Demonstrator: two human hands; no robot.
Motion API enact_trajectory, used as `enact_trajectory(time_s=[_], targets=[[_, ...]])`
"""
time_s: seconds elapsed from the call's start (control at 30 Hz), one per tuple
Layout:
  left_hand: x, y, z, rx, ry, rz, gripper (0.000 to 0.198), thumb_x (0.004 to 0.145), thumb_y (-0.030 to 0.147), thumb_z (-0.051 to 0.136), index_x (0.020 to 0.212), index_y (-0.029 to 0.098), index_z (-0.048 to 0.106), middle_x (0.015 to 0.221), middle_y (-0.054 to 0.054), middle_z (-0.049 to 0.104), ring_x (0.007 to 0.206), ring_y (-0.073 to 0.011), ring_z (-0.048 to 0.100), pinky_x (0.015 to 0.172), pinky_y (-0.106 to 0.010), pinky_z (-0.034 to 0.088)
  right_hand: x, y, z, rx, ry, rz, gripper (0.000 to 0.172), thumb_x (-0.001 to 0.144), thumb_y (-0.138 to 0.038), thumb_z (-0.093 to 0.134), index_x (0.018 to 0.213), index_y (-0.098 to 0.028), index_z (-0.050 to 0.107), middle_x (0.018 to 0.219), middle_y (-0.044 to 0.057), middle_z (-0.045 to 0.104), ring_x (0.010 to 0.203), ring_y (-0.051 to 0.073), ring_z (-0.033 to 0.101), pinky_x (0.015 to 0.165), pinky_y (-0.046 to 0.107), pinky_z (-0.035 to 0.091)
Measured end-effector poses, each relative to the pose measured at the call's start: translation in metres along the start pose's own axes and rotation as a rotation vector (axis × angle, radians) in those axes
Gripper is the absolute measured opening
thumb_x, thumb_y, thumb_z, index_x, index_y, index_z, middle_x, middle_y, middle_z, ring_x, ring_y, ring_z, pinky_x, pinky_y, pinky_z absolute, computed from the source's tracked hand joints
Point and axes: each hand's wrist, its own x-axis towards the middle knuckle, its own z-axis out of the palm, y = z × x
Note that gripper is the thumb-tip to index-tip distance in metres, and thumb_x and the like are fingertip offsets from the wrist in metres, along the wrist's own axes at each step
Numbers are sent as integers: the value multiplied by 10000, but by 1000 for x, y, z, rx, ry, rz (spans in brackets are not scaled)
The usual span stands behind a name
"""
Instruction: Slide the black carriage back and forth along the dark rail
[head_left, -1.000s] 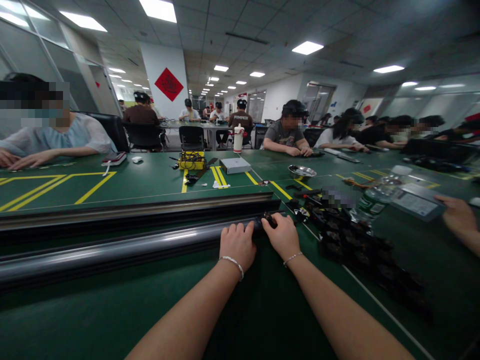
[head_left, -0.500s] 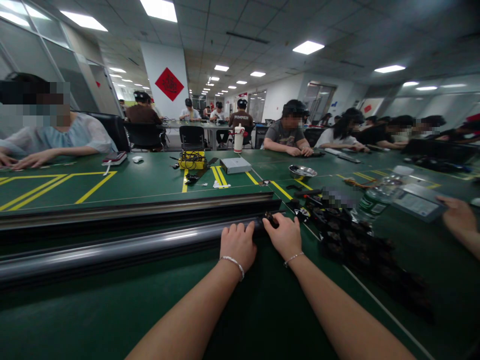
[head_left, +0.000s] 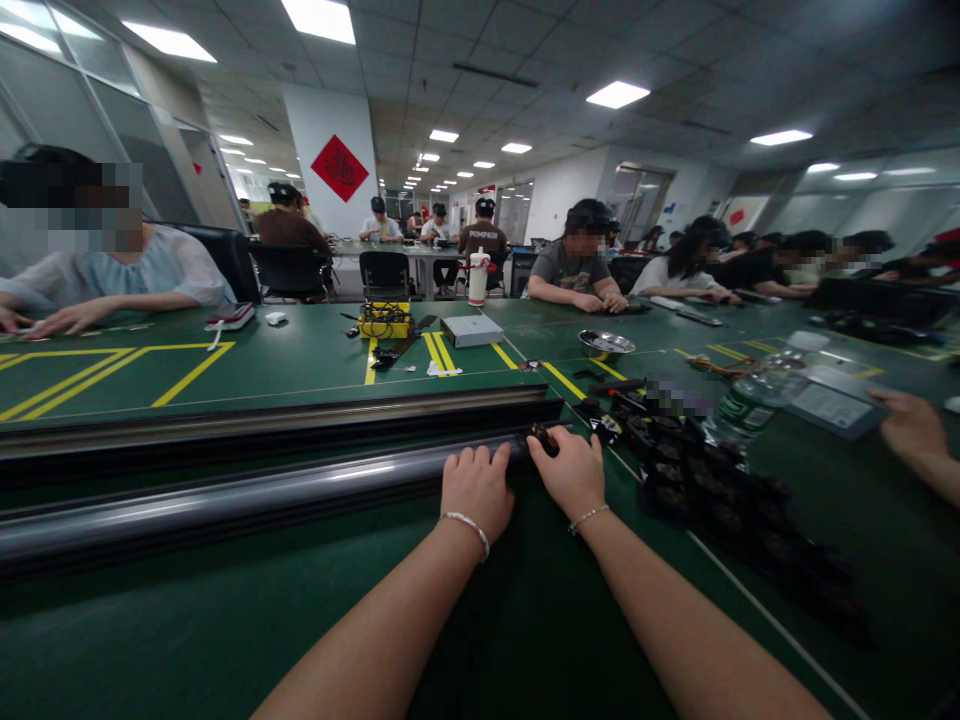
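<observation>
A long, glossy dark tube-like bar [head_left: 247, 500] lies across the green table, its right end by my hands. My left hand [head_left: 476, 490] is closed over the bar near that end, fingers on its far side. Just to the right, my right hand [head_left: 568, 468] grips a small black part [head_left: 541, 438] between thumb and fingers at the bar's end. The fingers partly hide this part, so I cannot tell whether it sits in the bar. Behind lies a second long dark rail [head_left: 285, 417] with a lighter strip along it.
To the right are several black fan-like parts [head_left: 720, 480] in rows, a plastic bottle [head_left: 752, 395] and a grey box [head_left: 836, 402] near another person's hand [head_left: 909, 425]. Farther back stand a metal bowl [head_left: 606, 343], a white box [head_left: 472, 330] and a yellow bin [head_left: 385, 320] of cables.
My hands stay almost still on the bar and the small black part. At the right, the other person's hand has shifted slightly left and down.
</observation>
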Motion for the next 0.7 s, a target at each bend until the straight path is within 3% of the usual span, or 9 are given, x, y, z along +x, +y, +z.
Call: enact_trajectory(time_s=[0.7], targets=[[-1,1,-4,9,-20,5,431,765,279,468,1195,251,446,999,-72,557,934,-237,458,784,-377,300,5,7,-1,-52,18,-16,268,776,-438,445,714,-202,555,731,46,626,779,202,550,863,371,300]])
